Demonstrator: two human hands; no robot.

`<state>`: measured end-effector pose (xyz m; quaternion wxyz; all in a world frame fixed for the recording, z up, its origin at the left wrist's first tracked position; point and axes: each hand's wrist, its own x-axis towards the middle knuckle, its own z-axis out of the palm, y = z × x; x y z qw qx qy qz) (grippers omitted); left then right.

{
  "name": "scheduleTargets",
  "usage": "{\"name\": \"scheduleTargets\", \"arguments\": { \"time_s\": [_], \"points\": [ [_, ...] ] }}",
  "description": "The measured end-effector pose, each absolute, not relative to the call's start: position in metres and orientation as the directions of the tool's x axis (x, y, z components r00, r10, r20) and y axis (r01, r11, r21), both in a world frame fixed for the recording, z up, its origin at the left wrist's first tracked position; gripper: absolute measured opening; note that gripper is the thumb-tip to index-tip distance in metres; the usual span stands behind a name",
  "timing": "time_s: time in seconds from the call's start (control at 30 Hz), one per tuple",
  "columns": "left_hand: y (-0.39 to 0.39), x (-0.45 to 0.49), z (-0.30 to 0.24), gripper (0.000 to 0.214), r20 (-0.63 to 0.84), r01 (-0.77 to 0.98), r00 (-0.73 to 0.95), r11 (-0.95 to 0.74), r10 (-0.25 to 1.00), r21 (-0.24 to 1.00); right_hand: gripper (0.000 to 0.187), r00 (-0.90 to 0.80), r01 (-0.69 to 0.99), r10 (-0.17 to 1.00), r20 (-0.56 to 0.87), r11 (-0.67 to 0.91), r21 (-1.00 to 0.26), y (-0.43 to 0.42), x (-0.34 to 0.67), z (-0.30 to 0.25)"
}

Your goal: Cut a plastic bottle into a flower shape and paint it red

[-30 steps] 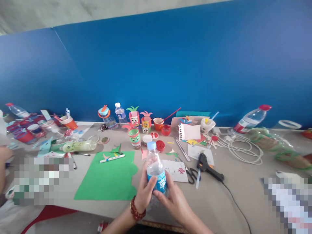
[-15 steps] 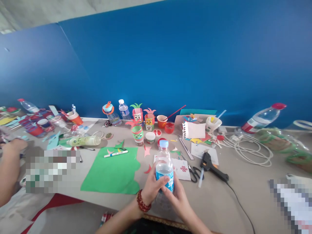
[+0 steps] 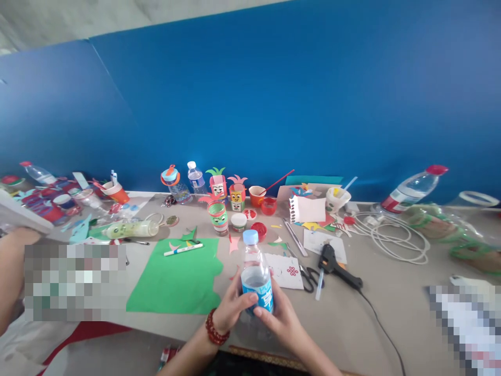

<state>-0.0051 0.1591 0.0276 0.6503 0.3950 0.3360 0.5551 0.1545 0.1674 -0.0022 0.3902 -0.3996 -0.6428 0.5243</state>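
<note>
Between my two hands is a clear plastic water bottle (image 3: 256, 277) with a light blue cap and a blue label, held nearly upright at the table's front edge. My left hand (image 3: 231, 308), with a red bead bracelet at its wrist, wraps the bottle's left side. On the other side, my right hand (image 3: 279, 313) grips it, both thumbs lying across the label. Just left of the bottle lies a sheet of green paper (image 3: 172, 282) with a marker (image 3: 183, 249) on top. Behind the bottle, a white card (image 3: 287, 271) with a red pattern is partly hidden.
Black scissors (image 3: 310, 279) and a glue gun (image 3: 340, 266) with a trailing cord lie to the right. Paper-decorated cups (image 3: 237, 197), a coiled white cable (image 3: 403, 240) and a red-capped bottle (image 3: 413, 190) stand or lie farther back. Another person's arm (image 3: 11, 277) reaches in at left.
The bottle and both my hands sit slightly left and lower in view, the grip unchanged. At far left, the other person's arm has shifted and a white object now appears by it.
</note>
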Motion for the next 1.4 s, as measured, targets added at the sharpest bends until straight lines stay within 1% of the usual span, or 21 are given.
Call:
{"name": "scheduleTargets", "arguments": {
  "time_s": [0.07, 0.13, 0.23, 0.3, 0.37, 0.43, 0.5, 0.57, 0.63, 0.7, 0.73, 0.8, 0.9, 0.97, 1.07, 1.13, 1.23, 1.3, 1.33, 1.4],
  "points": [
    [0.159, -0.011, 0.026, 0.059, 0.003, -0.438, 0.144, 0.061, 0.99, 0.897, 0.075, -0.412, 0.027, 0.91, 0.054, 0.071, -0.997, 0.168, 0.151, 0.006],
    [0.16, -0.015, 0.026, 0.058, 0.021, -0.359, 0.079, 0.009, 0.997, 0.933, 0.064, -0.423, -0.021, 0.905, 0.028, 0.021, -1.0, 0.168, 0.147, 0.013],
    [0.161, -0.019, 0.028, 0.058, 0.072, -0.238, 0.008, -0.068, 0.997, 0.969, 0.052, -0.434, 0.015, 0.9, 0.04, 0.052, -0.999, 0.166, 0.145, 0.016],
    [0.16, -0.022, 0.029, 0.058, 0.103, -0.208, 0.025, -0.096, 0.994, 0.973, 0.053, -0.459, 0.067, 0.887, 0.056, 0.098, -0.993, 0.165, 0.147, 0.014],
    [0.159, -0.026, 0.029, 0.063, 0.12, -0.193, 0.11, -0.098, 0.987, 0.976, 0.06, -0.479, 0.121, 0.876, 0.058, 0.131, -0.984, 0.165, 0.15, 0.01],
    [0.157, -0.031, 0.027, 0.07, 0.11, -0.182, 0.221, -0.07, 0.969, 0.981, 0.068, -0.491, 0.165, 0.87, 0.043, 0.141, -0.976, 0.165, 0.153, 0.008],
    [0.154, -0.035, 0.022, 0.073, 0.072, -0.181, 0.262, -0.024, 0.962, 0.983, 0.069, -0.521, 0.212, 0.854, 0.01, 0.14, -0.967, 0.166, 0.156, 0.009],
    [0.151, -0.036, 0.015, 0.072, 0.043, -0.181, 0.225, -0.001, 0.973, 0.984, 0.064, -0.557, 0.268, 0.831, -0.02, 0.157, -0.95, 0.171, 0.16, 0.015],
    [0.148, -0.034, 0.007, 0.072, 0.054, -0.151, 0.165, -0.029, 0.985, 0.988, 0.055, -0.565, 0.318, 0.825, -0.015, 0.201, -0.927, 0.177, 0.165, 0.024],
    [0.147, -0.032, 0.001, 0.073, 0.096, -0.072, 0.112, -0.088, 0.989, 0.994, 0.048, -0.549, 0.349, 0.836, 0.012, 0.242, -0.905, 0.182, 0.17, 0.033],
    [0.146, -0.031, 0.0, 0.073, 0.121, -0.017, 0.099, -0.12, 0.988, 0.993, 0.048, -0.537, 0.367, 0.843, 0.023, 0.258, -0.894, 0.184, 0.173, 0.037],
    [0.147, -0.029, 0.0, 0.075, 0.166, 0.1, 0.126, -0.179, 0.978, 0.979, 0.054, -0.519, 0.414, 0.854, 0.035, 0.287, -0.864, 0.186, 0.175, 0.04],
    [0.149, -0.029, 0.005, 0.077, 0.181, 0.209, 0.257, -0.237, 0.95, 0.949, 0.063, -0.49, 0.488, 0.87, 0.041, 0.314, -0.815, 0.183, 0.175, 0.034],
    [0.15, -0.031, 0.007, 0.078, 0.145, 0.245, 0.305, -0.225, 0.941, 0.943, 0.063, -0.48, 0.517, 0.876, 0.041, 0.321, -0.794, 0.18, 0.173, 0.027],
    [0.148, -0.037, 0.005, 0.072, 0.052, 0.299, 0.272, -0.136, 0.961, 0.945, 0.064, -0.475, 0.54, 0.879, 0.04, 0.326, -0.776, 0.177, 0.17, 0.016],
    [0.145, -0.042, 0.002, 0.069, 0.022, 0.325, 0.227, -0.097, 0.974, 0.941, 0.065, -0.479, 0.537, 0.876, 0.045, 0.333, -0.775, 0.176, 0.168, 0.013],
    [0.143, -0.047, 0.001, 0.07, 0.056, 0.334, 0.196, -0.12, 0.979, 0.935, 0.067, -0.506, 0.513, 0.861, 0.051, 0.348, -0.784, 0.177, 0.166, 0.012],
    [0.143, -0.046, 0.004, 0.069, 0.08, 0.32, 0.178, -0.135, 0.981, 0.938, 0.069, -0.497, 0.513, 0.867, 0.039, 0.33, -0.792, 0.177, 0.166, 0.014],
    [0.143, -0.045, 0.006, 0.068, 0.085, 0.304, 0.168, -0.133, 0.982, 0.943, 0.067, -0.483, 0.517, 0.875, 0.025, 0.309, -0.798, 0.176, 0.166, 0.016],
    [0.145, -0.04, 0.012, 0.064, 0.087, 0.24, 0.15, -0.122, 0.985, 0.963, 0.058, -0.465, 0.511, 0.885, -0.008, 0.261, -0.819, 0.176, 0.167, 0.02]
  ]
}}
